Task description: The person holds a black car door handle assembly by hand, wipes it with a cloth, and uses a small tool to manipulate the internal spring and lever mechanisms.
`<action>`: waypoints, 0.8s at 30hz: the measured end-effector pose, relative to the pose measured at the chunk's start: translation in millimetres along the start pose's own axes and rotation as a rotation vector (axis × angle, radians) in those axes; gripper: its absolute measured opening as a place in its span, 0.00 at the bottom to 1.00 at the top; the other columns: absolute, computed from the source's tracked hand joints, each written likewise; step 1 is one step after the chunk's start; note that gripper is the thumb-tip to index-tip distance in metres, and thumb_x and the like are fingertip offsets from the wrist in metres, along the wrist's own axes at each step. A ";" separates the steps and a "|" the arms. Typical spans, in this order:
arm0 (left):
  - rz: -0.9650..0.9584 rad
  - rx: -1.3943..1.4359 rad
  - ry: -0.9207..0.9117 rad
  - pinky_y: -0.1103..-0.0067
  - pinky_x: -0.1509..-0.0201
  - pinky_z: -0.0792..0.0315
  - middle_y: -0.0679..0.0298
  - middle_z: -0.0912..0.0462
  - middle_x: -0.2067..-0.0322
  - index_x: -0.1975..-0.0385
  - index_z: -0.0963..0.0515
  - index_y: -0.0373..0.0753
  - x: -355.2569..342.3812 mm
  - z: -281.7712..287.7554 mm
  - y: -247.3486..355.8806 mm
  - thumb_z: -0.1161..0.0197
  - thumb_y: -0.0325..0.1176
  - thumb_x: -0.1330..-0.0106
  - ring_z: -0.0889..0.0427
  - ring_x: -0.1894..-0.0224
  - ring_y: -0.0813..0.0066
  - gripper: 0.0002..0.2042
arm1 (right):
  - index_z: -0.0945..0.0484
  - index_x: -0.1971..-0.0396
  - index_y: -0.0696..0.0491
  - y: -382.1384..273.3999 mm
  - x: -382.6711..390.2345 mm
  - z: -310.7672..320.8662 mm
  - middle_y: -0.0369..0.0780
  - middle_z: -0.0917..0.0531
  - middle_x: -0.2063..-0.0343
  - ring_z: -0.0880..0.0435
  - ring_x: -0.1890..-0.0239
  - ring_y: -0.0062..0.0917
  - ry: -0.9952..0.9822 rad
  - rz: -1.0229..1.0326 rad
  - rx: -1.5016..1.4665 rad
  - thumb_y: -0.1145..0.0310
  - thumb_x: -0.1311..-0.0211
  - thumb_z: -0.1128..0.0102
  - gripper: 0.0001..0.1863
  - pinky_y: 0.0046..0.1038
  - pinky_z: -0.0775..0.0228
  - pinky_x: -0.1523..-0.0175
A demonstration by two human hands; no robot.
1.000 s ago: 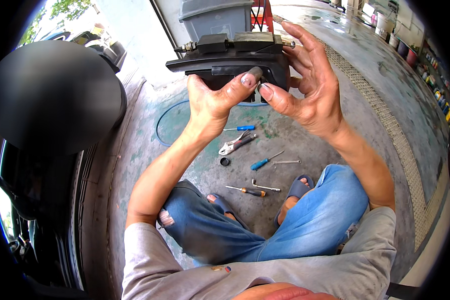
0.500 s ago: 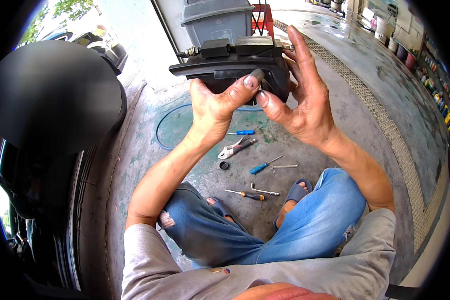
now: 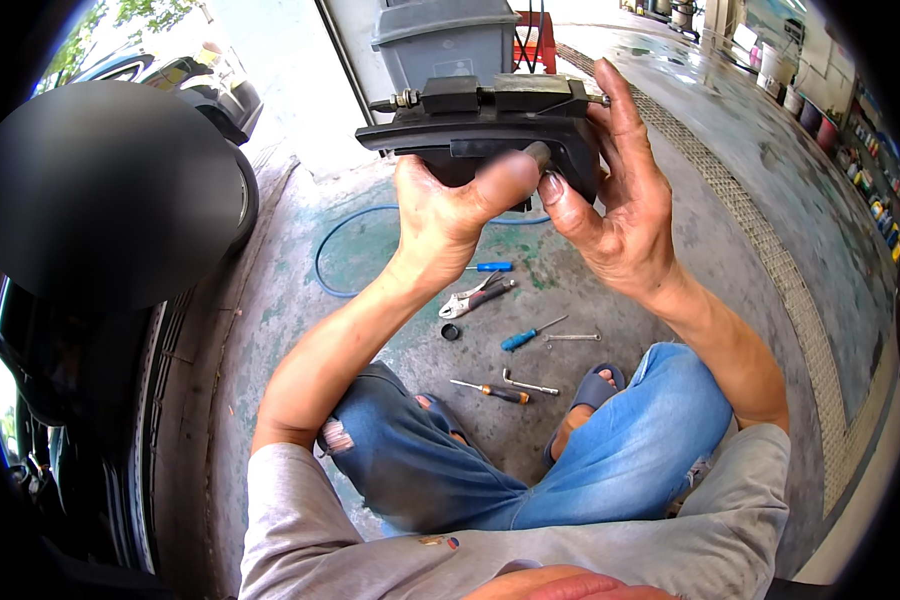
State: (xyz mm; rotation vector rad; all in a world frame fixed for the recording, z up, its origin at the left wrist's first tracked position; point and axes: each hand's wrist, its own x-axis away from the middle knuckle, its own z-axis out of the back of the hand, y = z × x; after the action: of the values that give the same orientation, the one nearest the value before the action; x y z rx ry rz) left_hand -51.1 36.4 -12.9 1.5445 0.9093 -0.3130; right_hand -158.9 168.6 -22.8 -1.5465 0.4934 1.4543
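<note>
I hold up a black plastic and metal assembly [image 3: 480, 120] with bolts at both ends. My left hand [image 3: 450, 210] grips its lower left side, thumb across the front face, fingers hidden behind it. My right hand [image 3: 618, 215] holds the right end, thumb pressed beside my left thumb tip, index finger raised along the bolt end. Below, several tools lie on the floor: a blue screwdriver [image 3: 525, 337], locking pliers [image 3: 470, 300], a wrench [image 3: 572, 337], an L-shaped wrench [image 3: 530, 383] and an orange-and-black screwdriver [image 3: 502, 393], with a black ring [image 3: 450, 331].
A blue hose [image 3: 320, 250] loops behind the tools. A grey bin [image 3: 440, 45] stands ahead beside a red object [image 3: 535, 45]. A black vehicle [image 3: 70, 430] is at left. A drain grate [image 3: 730, 185] runs along the right; buckets [image 3: 775, 70] and bottles [image 3: 880, 210] line the wall.
The assembly and both hands have shifted to the right and slightly downward in the view. My grip and the tools on the floor look much the same.
</note>
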 end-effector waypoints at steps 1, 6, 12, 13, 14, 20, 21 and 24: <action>-0.002 0.000 0.001 0.78 0.54 0.21 0.59 0.14 0.63 0.58 0.18 0.31 -0.1 0.2 0.6 0.25 0.38 0.45 0.16 0.62 0.75 0.20 | 0.44 0.29 0.57 -0.6 -0.1 -0.2 0.50 0.25 0.46 0.20 0.46 0.33 -0.002 -0.006 -0.031 0.66 0.44 0.30 0.45 0.33 0.18 0.49; -0.021 0.043 0.004 0.79 0.56 0.21 0.60 0.15 0.64 0.58 0.18 0.31 2.0 -4.4 8.0 0.25 0.36 0.44 0.17 0.63 0.76 0.19 | 0.43 0.29 0.56 -7.6 -3.1 -0.4 0.47 0.24 0.46 0.20 0.47 0.31 -0.006 -0.016 -0.067 0.71 0.47 0.30 0.45 0.33 0.18 0.47; -0.017 0.055 -0.014 0.79 0.59 0.21 0.62 0.15 0.63 0.58 0.19 0.32 2.9 -1.0 6.4 0.24 0.36 0.46 0.17 0.64 0.78 0.19 | 0.41 0.30 0.55 -12.4 -4.9 1.2 0.46 0.23 0.47 0.21 0.45 0.31 -0.033 -0.018 -0.072 0.72 0.48 0.29 0.44 0.33 0.19 0.46; -0.019 0.056 -0.013 0.79 0.59 0.21 0.62 0.15 0.63 0.58 0.19 0.32 2.9 -2.1 5.8 0.24 0.36 0.46 0.17 0.64 0.78 0.19 | 0.41 0.31 0.55 -13.8 -4.8 0.9 0.46 0.23 0.47 0.21 0.44 0.31 -0.025 -0.058 -0.101 0.71 0.47 0.29 0.43 0.33 0.20 0.45; -0.013 0.075 0.006 0.79 0.59 0.21 0.62 0.15 0.64 0.58 0.18 0.32 3.1 -3.5 5.0 0.24 0.36 0.45 0.17 0.65 0.78 0.19 | 0.41 0.31 0.55 -14.8 -5.1 0.7 0.46 0.23 0.47 0.21 0.44 0.31 -0.027 -0.057 -0.099 0.71 0.47 0.29 0.43 0.33 0.20 0.45; 0.006 0.036 0.039 0.74 0.53 0.20 0.58 0.15 0.61 0.56 0.22 0.30 -7.6 18.0 1.7 0.28 0.39 0.42 0.15 0.62 0.71 0.21 | 0.39 0.32 0.56 -16.8 -16.4 13.8 0.48 0.26 0.44 0.22 0.44 0.33 -0.011 -0.096 -0.063 0.68 0.47 0.26 0.43 0.32 0.20 0.45; -0.050 0.056 0.039 0.69 0.48 0.17 0.53 0.16 0.58 0.54 0.25 0.27 -13.0 21.9 0.8 0.32 0.39 0.38 0.13 0.58 0.65 0.21 | 0.39 0.32 0.56 -17.8 -16.9 15.5 0.48 0.26 0.44 0.22 0.44 0.33 -0.008 -0.096 -0.066 0.68 0.47 0.26 0.43 0.32 0.20 0.45; -0.027 0.073 0.040 0.63 0.43 0.19 0.51 0.16 0.58 0.55 0.25 0.25 -14.7 21.7 0.7 0.34 0.39 0.36 0.13 0.56 0.62 0.21 | 0.44 0.29 0.57 -20.6 -19.1 20.2 0.48 0.28 0.44 0.25 0.42 0.30 0.006 -0.181 -0.026 0.62 0.42 0.30 0.44 0.28 0.33 0.37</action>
State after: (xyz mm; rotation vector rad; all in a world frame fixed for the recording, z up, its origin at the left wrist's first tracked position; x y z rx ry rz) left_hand -53.7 11.0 -7.1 1.6110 0.9603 -0.3387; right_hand -157.8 189.7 4.6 -1.5740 0.3302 1.3221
